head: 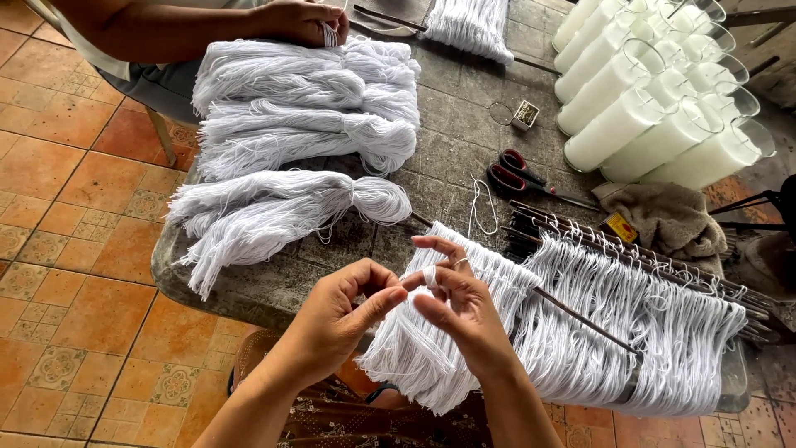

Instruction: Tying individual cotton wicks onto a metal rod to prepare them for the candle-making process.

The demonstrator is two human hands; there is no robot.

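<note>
Left hand (344, 311) and right hand (460, 303) pinch a white wick string (429, 276) together, looped wicks on rods (580, 315) just beside right hand.

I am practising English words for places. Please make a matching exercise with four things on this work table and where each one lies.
Things:
1. scissors
2. white candles in glass
3. bundles of white string
4. brown cloth

Places:
A. far right corner of the table
B. left half of the table
C. middle of the table, red handles
D. just below the candles, right side

Pairs: 1-C, 2-A, 3-B, 4-D
</note>
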